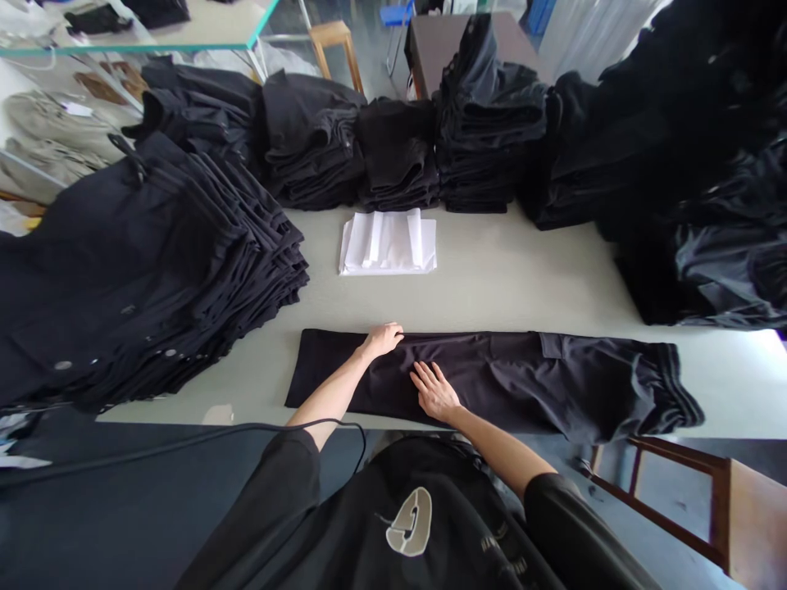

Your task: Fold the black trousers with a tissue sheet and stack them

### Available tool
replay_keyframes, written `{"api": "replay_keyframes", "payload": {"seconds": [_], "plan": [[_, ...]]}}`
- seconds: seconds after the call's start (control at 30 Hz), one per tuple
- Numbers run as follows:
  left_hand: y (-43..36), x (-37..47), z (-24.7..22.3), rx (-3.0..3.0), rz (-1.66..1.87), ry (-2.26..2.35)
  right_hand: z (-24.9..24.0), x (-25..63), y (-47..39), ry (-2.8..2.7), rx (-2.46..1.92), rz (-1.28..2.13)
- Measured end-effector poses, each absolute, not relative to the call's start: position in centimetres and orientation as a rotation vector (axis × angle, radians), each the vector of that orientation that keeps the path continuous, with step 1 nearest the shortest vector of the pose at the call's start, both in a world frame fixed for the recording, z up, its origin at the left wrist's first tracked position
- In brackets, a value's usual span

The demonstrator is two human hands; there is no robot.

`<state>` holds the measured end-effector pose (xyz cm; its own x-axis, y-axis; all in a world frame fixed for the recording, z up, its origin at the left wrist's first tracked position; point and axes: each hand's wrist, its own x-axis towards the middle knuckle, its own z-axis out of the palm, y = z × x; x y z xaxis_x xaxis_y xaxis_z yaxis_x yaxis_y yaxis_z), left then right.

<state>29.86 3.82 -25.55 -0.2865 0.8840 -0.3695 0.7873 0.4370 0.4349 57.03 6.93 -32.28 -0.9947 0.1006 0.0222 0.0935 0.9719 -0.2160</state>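
Observation:
A pair of black trousers (485, 373) lies lengthwise along the table's near edge, folded into a long strip. Its gathered elastic waistband (670, 385) is at the right and the leg end is at the left. My left hand (384, 338) is at the far edge of the leg, its fingers curled in and closed on the cloth there. Just right of it, my right hand (435, 395) rests palm down on the fabric with fingers spread. Some creases run across the cloth to the right of my right hand.
A tall heap of black trousers (153, 262) fills the table's left side. Folded black stacks (492, 123) line the back, and more dark garments (731, 262) pile up at right. White paper sheets (388, 243) lie mid-table. A wooden stool (725, 508) stands at lower right; a dark cable (246, 428) passes at left.

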Motion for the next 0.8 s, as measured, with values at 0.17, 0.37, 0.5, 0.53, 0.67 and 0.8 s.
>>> {"api": "replay_keyframes", "payload": {"seconds": [0.17, 0.37, 0.5, 0.53, 0.67, 0.8], "plan": [[3.6, 30.0, -25.4, 1.392, 0.277, 2.128, -32.3, 56.6, 7.9, -3.084, -0.173, 0.337], [2.3, 29.8, -24.1, 1.528, 0.505, 2.097, -32.6, 56.8, 8.1, -3.074, -0.044, 0.361], [2.2, 29.1, -23.9, 1.446, 0.304, 2.131, -32.2, 56.8, 7.8, -3.073, -0.216, 0.389], [2.4, 29.1, -24.1, 1.418, 0.222, 2.149, -32.1, 56.8, 7.8, -3.074, -0.274, 0.390], [3.7, 30.1, -25.0, 1.412, 0.070, 2.194, -32.0, 56.8, 7.8, -3.091, -0.246, 0.406], [4.6, 32.2, -26.2, 1.704, 0.093, 2.052, -32.2, 56.9, 8.0, -3.076, -0.108, 0.424]]}}
